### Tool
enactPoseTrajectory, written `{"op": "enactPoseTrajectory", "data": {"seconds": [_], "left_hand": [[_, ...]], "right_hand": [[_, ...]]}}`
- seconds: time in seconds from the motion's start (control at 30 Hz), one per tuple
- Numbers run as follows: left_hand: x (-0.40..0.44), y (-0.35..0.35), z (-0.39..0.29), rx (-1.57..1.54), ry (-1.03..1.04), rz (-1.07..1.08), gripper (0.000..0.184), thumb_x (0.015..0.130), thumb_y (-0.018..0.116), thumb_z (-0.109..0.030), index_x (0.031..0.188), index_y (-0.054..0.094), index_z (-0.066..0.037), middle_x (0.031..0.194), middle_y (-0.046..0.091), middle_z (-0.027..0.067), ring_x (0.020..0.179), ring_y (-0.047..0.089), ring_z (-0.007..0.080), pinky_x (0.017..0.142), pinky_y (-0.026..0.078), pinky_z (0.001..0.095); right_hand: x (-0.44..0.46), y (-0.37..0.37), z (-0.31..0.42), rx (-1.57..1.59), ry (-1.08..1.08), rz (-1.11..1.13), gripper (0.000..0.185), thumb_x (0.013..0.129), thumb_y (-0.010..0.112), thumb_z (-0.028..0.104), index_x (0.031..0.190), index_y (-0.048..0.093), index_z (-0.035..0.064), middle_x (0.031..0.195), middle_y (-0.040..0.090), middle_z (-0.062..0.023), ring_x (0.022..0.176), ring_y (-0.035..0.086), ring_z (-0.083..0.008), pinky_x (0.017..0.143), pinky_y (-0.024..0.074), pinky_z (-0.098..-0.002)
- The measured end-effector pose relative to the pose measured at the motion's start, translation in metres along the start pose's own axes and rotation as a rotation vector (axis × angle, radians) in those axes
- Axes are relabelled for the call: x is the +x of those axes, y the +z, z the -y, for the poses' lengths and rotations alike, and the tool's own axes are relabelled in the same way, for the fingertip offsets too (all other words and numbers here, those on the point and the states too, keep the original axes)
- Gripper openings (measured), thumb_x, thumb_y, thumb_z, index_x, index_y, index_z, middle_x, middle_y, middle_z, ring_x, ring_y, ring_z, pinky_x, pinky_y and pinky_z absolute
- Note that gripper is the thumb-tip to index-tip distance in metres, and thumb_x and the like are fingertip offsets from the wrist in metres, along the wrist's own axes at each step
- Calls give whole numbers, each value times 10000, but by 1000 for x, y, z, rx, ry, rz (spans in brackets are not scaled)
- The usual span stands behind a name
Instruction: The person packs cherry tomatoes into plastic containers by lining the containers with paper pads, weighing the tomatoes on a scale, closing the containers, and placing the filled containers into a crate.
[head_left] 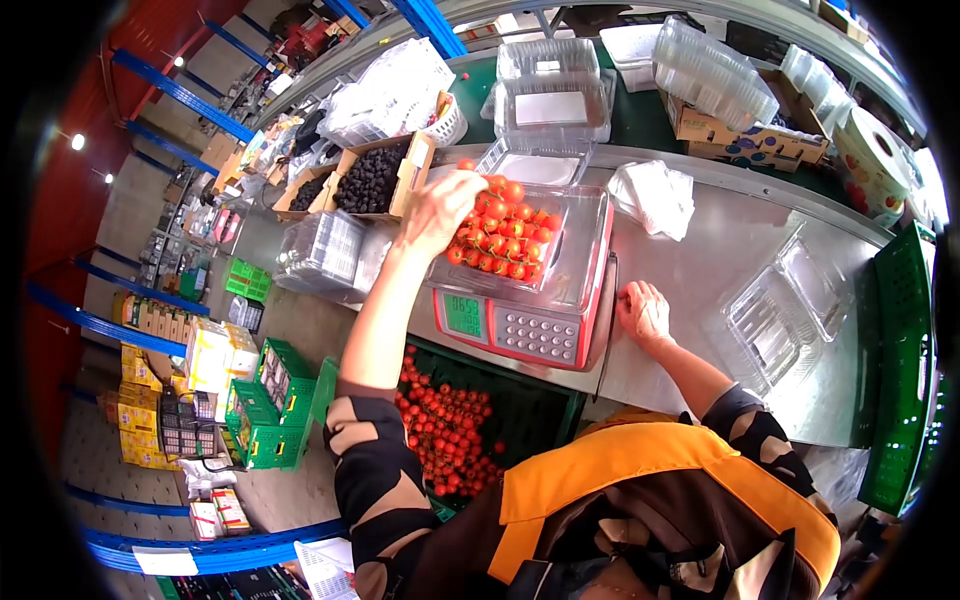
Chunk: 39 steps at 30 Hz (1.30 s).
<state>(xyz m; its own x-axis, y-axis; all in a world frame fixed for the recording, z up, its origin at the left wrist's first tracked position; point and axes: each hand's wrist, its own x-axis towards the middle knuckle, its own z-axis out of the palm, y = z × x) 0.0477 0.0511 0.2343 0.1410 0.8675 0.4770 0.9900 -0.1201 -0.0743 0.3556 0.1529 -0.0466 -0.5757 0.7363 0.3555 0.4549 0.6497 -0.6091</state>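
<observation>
Tomatoes point(503, 235) are resting on the scale point(562, 348), with 2 boxes point(417, 163) standing left, a plastic container point(768, 328) lying right, and a crate point(573, 415) sitting lower, in front.

The left hand point(440, 212) is positioned at the far-left corner of the cherry tomatoes point(505, 232), which sit on top of the red scale point(535, 345); its fingertip contact is unclear. The right hand point(645, 314) is located right of the scale, at the steel table point(690, 275), fingers curled. Near left, a crate point(535, 420) contains loose tomatoes point(445, 430). Far left, a cardboard box point(417, 165) contains dark berries point(370, 180). Right, an open clear container point(775, 315) lies on the table.
</observation>
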Motion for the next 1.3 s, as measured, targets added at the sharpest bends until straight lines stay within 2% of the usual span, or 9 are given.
{"op": "enactPoseTrajectory", "data": {"seconds": [0.07,0.27,0.4,0.5,0.63,0.87,1.03,1.07,1.3], "left_hand": [[-8,35,18,-59,12,165,153,874,635,-58,1011,666,-117,1030,682,74,897,699,290,760,574,395],[-15,43,17,-329,-184,178,181,936,592,-94,1099,671,-97,1075,704,109,977,691,309,834,563,395],[-56,-34,-6,-377,-469,-194,215,961,589,-33,1156,678,-53,1116,717,99,972,699,193,852,539,295],[-148,-69,-7,-425,-723,-391,187,985,584,-40,1146,674,-10,1078,717,73,988,679,137,855,527,269],[-312,-77,-42,-378,-1060,-454,193,997,567,-36,1166,657,-11,1066,712,79,970,671,129,854,522,258],[-508,-13,-200,-285,-1600,-455,174,957,609,-16,1125,654,-6,959,716,96,890,691,150,788,566,286],[-533,11,-286,-132,-1737,-326,160,929,644,-63,1084,685,-52,975,718,91,863,699,173,780,549,301],[-539,20,-290,-81,-1728,-324,141,941,653,-101,1068,689,-49,944,712,76,815,689,157,747,540,295],[-523,20,-272,172,-1608,-31,99,887,672,-111,982,690,-87,883,653,126,788,653,305,719,521,412]], "right_hand": [[1,0,-1,7,6,12,68,772,624,96,840,619,92,863,641,-86,870,620,-311,789,506,-448],[1,-2,2,13,14,28,71,778,624,106,846,613,90,860,636,-98,867,617,-320,783,503,-452],[3,-1,3,-25,12,61,78,786,626,117,856,605,90,866,634,-101,875,616,-322,790,501,-454],[3,0,2,-36,-7,69,81,797,631,128,860,603,87,884,633,-107,886,615,-323,799,499,-455],[3,2,2,-67,-10,74,82,809,631,132,870,610,83,887,634,-119,891,618,-331,801,502,-458],[1,6,0,-161,-36,79,103,821,637,155,906,617,99,932,652,-108,911,627,-333,814,508,-456],[2,17,-5,-261,-58,104,110,849,616,189,926,616,111,961,659,-95,943,627,-321,816,505,-452],[2,18,-8,-271,-71,93,113,854,612,199,931,615,116,963,659,-92,943,628,-318,813,504,-453],[2,18,-8,-307,-97,97,115,869,600,214,935,606,119,956,656,-87,933,627,-314,802,497,-455]]}}
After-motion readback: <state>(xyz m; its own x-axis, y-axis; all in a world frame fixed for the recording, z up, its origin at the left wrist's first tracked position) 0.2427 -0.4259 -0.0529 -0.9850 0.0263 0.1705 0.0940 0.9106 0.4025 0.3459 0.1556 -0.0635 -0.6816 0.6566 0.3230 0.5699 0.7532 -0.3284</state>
